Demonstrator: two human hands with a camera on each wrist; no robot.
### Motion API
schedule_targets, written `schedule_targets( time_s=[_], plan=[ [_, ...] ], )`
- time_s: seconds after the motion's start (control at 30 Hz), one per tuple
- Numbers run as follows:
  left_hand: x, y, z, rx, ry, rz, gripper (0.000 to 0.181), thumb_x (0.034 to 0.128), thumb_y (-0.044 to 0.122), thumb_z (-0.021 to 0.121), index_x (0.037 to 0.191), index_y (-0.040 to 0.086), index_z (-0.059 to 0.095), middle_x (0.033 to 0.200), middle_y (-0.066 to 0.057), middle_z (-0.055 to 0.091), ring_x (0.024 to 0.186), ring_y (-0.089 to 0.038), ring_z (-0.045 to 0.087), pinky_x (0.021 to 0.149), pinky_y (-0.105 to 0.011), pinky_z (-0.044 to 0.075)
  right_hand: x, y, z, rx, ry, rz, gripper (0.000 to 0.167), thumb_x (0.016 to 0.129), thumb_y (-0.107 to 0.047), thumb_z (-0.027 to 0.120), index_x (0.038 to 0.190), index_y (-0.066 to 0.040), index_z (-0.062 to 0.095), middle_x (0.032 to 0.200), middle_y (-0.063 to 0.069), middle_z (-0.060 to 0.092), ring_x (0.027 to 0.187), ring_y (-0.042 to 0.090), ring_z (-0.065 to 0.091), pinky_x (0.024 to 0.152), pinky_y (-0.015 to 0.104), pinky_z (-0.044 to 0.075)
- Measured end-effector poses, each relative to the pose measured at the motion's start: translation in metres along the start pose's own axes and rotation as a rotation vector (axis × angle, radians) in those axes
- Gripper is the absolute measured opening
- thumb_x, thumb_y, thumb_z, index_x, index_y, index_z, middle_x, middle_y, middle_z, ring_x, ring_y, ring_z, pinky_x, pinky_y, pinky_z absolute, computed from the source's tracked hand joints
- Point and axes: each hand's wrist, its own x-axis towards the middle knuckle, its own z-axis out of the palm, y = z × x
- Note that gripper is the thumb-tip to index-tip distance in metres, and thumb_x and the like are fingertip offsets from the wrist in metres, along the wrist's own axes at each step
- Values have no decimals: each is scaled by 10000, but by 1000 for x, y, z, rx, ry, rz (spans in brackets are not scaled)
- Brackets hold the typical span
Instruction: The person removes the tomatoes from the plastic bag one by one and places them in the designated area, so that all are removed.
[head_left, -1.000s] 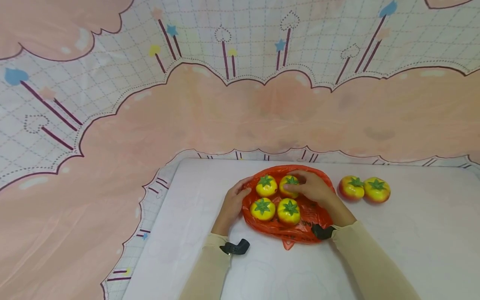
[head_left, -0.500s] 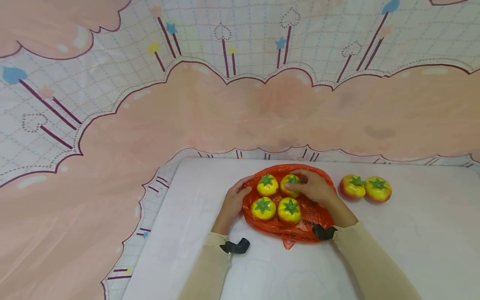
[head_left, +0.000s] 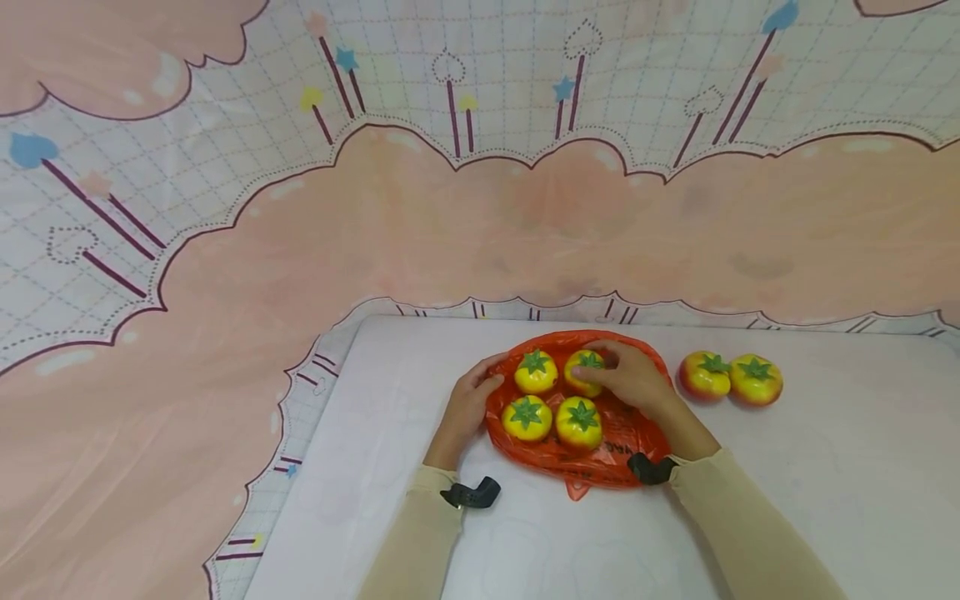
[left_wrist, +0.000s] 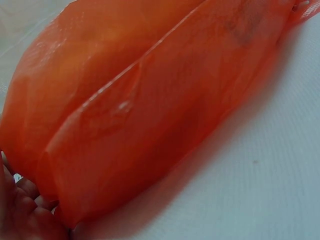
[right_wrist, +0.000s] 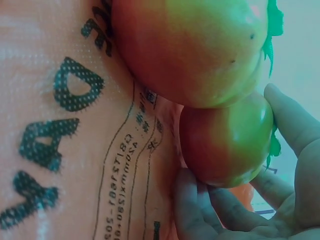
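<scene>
A red plastic bag (head_left: 622,425) lies spread on the white table with its mouth upward. Several yellow persimmons with red undersides and green leafy tops sit in it. At the bag's left edge, my left hand (head_left: 468,404) grips the rim; in the left wrist view only part of that hand (left_wrist: 30,210) shows at the lower left. My right hand (head_left: 633,379) holds the back right persimmon (head_left: 581,379) between thumb and fingers. From the right wrist view, fingers curl under this persimmon (right_wrist: 225,142), and another persimmon (right_wrist: 190,50) touches it.
Two more persimmons, one redder (head_left: 703,377) and one yellower (head_left: 755,381), stand side by side on the table (head_left: 847,467) right of the bag. A patterned cloth (head_left: 480,225) hangs behind the table and along its left side.
My right hand and the persimmon it holds have shifted very slightly to the right. My left hand stays at the bag's left rim.
</scene>
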Motion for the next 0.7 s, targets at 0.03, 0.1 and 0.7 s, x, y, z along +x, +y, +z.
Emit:
schedule_targets(
  time_s=[0.03, 0.1, 0.7],
  plan=[
    [0, 0, 0, 0, 0, 1, 391, 1038, 227, 518, 1416, 276, 605, 1541, 29, 517, 1475, -216, 435, 1175, -440, 419, -1, 0, -1, 3, 3, 0, 798, 833, -639, 735, 1448, -174, 528, 1466, 179, 521, 1333, 408, 491, 1108, 589, 465],
    [0, 0, 0, 3, -1, 2, 390, 1039, 233, 520, 1418, 275, 604, 1542, 28, 517, 1476, -215, 433, 1178, -443, 415, -3, -1, -2, 2, 8, -3, 811, 835, -641, 732, 1455, -161, 522, 1464, 189, 521, 1325, 411, 492, 1102, 591, 468],
    [-4, 2, 1, 11, 2, -12, 394, 1040, 253, 518, 1426, 287, 593, 1539, 38, 519, 1468, -209, 445, 1164, -433, 433, -17, -8, -10, 23, 40, -36, 729, 846, -602, 746, 1413, -180, 570, 1458, 143, 543, 1348, 392, 473, 1113, 594, 454]
  ],
)
